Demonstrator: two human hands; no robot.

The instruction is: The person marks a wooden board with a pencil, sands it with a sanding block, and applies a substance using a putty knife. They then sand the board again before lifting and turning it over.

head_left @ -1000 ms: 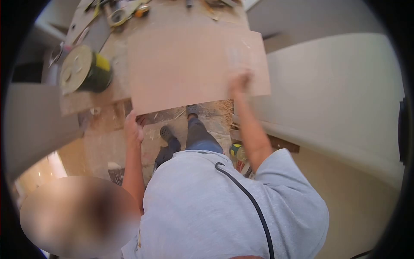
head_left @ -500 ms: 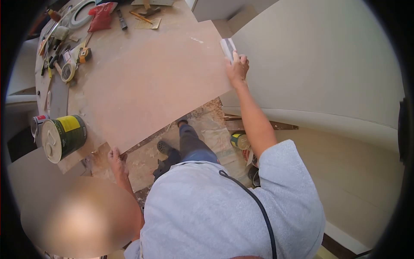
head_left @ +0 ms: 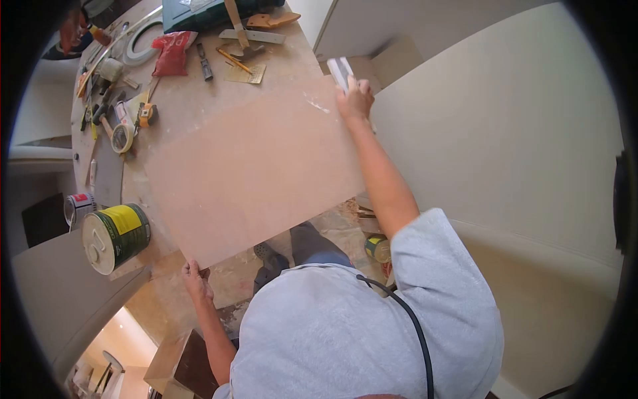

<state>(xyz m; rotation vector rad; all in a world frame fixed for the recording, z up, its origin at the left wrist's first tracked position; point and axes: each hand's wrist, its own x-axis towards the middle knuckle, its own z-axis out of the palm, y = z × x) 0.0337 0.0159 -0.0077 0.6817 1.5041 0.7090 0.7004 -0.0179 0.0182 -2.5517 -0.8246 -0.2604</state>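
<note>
A thin, pinkish-brown board (head_left: pixel 246 173) lies over the workbench, its near edge reaching out above the floor. My left hand (head_left: pixel 198 282) pinches its near left corner between thumb and fingers. At the far right corner, my right hand (head_left: pixel 355 100) is closed around a white and grey block (head_left: pixel 340 73), which sits against the board's edge. A whitish smear (head_left: pixel 318 106) marks the board close to that hand. Left of the board stands a dark green tin with a yellow band (head_left: pixel 123 233), tilted in this view.
Along the bench's far left lie a tape measure (head_left: pixel 147 114), a roll of tape (head_left: pixel 122 138) and a hammer (head_left: pixel 101 116). Farther back are a red packet (head_left: pixel 175 54), a pencil (head_left: pixel 234 61) and another hammer (head_left: pixel 247 50). A pale curved panel (head_left: pixel 492 126) rises at the right.
My right hand has slid the block along the board's right edge to the far corner. The board has come slightly toward me, and the view has shifted. A blurred patch at lower left is gone.
</note>
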